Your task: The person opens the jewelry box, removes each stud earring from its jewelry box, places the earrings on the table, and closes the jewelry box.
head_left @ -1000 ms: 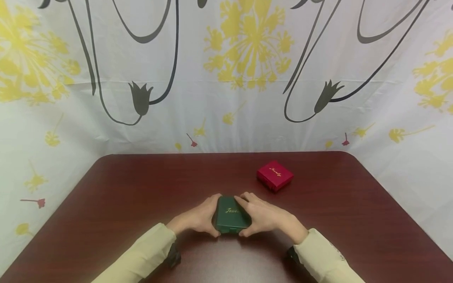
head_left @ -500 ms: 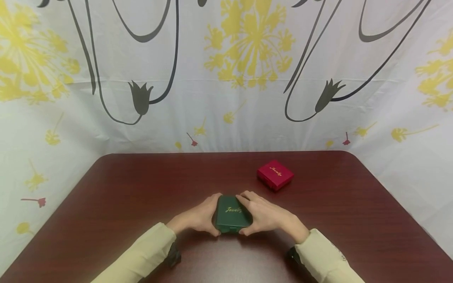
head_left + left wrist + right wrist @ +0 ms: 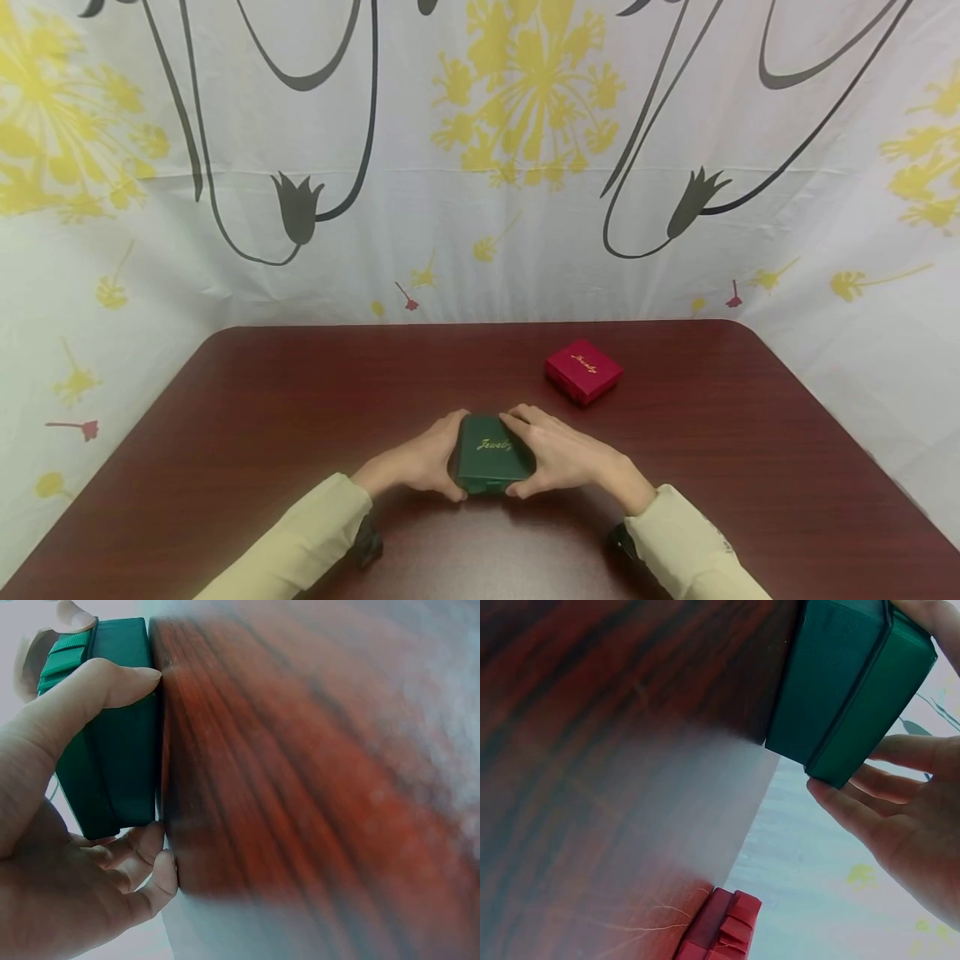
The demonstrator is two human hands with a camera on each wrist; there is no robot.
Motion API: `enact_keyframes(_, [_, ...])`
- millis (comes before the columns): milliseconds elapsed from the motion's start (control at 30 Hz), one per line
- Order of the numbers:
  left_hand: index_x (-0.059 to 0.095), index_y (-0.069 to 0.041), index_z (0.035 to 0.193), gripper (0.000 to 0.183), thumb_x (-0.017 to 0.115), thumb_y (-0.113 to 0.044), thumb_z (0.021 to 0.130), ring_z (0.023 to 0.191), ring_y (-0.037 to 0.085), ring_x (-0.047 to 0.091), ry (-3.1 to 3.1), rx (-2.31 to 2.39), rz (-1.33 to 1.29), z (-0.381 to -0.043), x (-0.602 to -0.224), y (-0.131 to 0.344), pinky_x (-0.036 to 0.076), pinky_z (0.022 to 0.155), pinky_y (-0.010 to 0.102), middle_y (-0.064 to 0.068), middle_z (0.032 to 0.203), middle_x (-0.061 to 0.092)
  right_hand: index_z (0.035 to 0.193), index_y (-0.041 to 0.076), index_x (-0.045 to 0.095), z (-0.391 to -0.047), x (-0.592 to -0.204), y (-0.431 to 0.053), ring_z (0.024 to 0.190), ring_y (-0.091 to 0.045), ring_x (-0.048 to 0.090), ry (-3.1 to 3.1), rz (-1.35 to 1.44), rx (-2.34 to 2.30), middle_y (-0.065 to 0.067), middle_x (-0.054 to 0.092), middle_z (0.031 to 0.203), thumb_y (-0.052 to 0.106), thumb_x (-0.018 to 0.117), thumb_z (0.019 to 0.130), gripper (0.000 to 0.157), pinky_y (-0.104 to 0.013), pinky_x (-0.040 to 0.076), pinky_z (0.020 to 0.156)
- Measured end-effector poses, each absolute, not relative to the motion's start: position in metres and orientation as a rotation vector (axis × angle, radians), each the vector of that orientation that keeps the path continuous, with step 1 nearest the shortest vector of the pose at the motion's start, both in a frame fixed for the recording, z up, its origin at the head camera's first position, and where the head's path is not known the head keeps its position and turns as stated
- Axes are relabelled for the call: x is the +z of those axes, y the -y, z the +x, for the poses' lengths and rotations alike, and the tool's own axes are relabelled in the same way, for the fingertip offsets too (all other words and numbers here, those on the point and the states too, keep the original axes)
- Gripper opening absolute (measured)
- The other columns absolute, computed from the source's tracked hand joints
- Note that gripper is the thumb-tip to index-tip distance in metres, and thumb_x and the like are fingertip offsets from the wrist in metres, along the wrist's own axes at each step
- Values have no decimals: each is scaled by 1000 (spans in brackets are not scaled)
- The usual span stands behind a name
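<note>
A green jewelry box [image 3: 486, 457] with gold script reading "Jewelry" on its lid lies closed on the table. My left hand [image 3: 422, 458] grips its left side, thumb at the front and fingers toward the back. From the right, my right hand [image 3: 568, 460] holds the same box, its thumb near the front corner and one finger over the lid, partly covering it. In the left wrist view the green box [image 3: 124, 761] stands between thumb and curled fingers, its ribbed clasp showing. The right wrist view shows fingers at a corner of the green box [image 3: 840, 690].
A red jewelry box [image 3: 583, 371] of similar shape, with gold script, sits farther back to the right, turned at an angle. The dark red-brown wooden table [image 3: 337, 375] has rounded far corners. Behind it hangs a white curtain [image 3: 480, 275] with yellow and grey flower prints.
</note>
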State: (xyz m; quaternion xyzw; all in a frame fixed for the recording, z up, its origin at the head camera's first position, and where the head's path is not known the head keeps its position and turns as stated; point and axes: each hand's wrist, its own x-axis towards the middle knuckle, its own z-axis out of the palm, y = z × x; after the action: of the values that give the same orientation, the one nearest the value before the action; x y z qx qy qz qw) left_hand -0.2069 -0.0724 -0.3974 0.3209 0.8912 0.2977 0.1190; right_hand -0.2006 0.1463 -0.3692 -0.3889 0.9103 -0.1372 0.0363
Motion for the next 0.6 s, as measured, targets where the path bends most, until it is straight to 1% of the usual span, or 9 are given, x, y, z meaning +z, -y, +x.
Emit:
enact_keyframes(233, [24, 5, 127, 96, 82, -11, 52, 104, 24, 41, -2597, 879, 946, -208, -398, 73, 38, 87, 40, 11, 111, 42, 128, -3, 43, -203, -369, -147, 100, -13, 46, -2789, -1194, -454, -5, 45, 117, 43, 72, 64, 83, -31, 44, 84])
enact_keyframes(600, [25, 4, 125, 95, 83, -12, 52, 104, 23, 41, -2594, 890, 972, -208, -398, 74, 38, 87, 40, 11, 111, 43, 127, -4, 42, -201, -368, -147, 102, -14, 45, -2820, -1225, -452, -6, 44, 117, 43, 73, 63, 85, -32, 44, 84])
